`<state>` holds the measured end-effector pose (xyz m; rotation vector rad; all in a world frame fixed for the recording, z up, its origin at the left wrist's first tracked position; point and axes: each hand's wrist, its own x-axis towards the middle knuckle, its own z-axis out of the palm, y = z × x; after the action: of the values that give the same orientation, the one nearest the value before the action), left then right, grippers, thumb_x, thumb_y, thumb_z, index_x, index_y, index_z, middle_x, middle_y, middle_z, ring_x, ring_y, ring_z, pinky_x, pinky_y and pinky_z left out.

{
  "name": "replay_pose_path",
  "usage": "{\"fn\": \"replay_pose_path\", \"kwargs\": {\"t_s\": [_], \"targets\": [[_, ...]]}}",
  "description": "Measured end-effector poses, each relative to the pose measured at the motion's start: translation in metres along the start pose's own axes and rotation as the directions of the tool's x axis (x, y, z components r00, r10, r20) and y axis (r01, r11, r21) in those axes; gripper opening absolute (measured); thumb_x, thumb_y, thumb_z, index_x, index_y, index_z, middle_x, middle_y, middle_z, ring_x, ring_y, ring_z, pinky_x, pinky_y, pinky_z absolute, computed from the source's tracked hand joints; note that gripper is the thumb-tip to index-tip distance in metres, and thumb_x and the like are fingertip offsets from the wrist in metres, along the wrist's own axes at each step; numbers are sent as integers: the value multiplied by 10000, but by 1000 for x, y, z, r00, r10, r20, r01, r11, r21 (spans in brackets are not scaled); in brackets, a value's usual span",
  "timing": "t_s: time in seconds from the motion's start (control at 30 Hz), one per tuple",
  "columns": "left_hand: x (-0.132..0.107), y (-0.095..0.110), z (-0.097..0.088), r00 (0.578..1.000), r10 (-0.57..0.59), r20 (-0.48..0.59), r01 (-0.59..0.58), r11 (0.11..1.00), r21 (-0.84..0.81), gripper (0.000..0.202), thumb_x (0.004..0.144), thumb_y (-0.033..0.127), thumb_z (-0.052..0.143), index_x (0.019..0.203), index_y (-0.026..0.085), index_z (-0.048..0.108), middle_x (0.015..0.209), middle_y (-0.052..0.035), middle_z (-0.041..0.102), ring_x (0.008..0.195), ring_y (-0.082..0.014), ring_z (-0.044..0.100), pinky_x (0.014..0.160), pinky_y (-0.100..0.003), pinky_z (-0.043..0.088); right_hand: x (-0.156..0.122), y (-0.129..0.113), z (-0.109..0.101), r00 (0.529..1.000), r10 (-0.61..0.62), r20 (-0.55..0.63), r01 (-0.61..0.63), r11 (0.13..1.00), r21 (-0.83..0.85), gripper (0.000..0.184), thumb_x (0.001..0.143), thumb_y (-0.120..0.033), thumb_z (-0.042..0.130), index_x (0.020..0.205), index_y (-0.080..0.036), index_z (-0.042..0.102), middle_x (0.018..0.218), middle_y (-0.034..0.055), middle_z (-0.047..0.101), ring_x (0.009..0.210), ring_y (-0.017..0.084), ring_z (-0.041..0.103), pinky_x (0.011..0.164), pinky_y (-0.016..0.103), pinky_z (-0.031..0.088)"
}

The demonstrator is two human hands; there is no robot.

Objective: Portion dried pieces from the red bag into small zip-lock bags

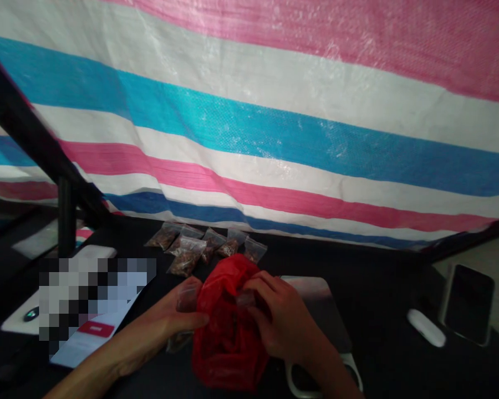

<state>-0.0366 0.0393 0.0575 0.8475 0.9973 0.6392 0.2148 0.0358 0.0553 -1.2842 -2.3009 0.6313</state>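
Left hand grips a small clear zip bag beside a red plastic bag, right hand curled closed on that bag's top; filled zip bags lie just far of them on a black table, white mouse and phone well right

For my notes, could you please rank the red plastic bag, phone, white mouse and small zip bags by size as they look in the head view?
1. red plastic bag
2. phone
3. white mouse and each small zip bag: these look alike, so I cannot rank them.
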Motion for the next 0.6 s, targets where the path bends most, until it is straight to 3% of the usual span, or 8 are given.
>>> {"fn": "replay_pose_path", "kwargs": {"t_s": [0.13, 0.27, 0.5, 0.6], "targets": [[3, -4, 1, 998, 58, -21, -59, 998, -36, 359, 707, 245, 839, 925, 226, 554, 861, 11, 652, 831, -198, 649, 709, -281, 480, -2, -3, -4, 999, -25, 36, 23, 998, 55, 359, 803, -53, 628, 1104, -247, 602, 1119, 29, 661, 992, 207, 620, 830, 327, 447], [6, -8, 4, 993, 96, -67, -102, 991, -85, 433, 686, 213, 841, 925, 244, 481, 842, 45, 633, 787, -167, 633, 712, -272, 483, -3, -10, -1, 997, -34, 76, 28, 997, 73, 368, 772, -64, 655, 1090, -244, 616, 1108, 35, 664, 992, 230, 617, 820, 343, 438], [11, -18, 11, 977, 190, -98, -198, 977, -81, 437, 653, 187, 817, 877, 241, 446, 818, 50, 665, 746, -158, 625, 662, -261, 492, 0, -20, 4, 993, 4, 118, 0, 999, -32, 290, 815, -116, 653, 1075, -236, 609, 1075, 32, 672, 948, 218, 617, 810, 340, 425], [13, -22, 13, 973, 178, -144, -194, 975, -112, 430, 617, 136, 780, 878, 236, 454, 791, 59, 661, 714, -151, 623, 630, -250, 487, 2, -23, 7, 989, 23, 145, -10, 996, -92, 274, 779, -107, 640, 1026, -220, 614, 1039, 43, 675, 913, 224, 616, 806, 353, 417]]}}
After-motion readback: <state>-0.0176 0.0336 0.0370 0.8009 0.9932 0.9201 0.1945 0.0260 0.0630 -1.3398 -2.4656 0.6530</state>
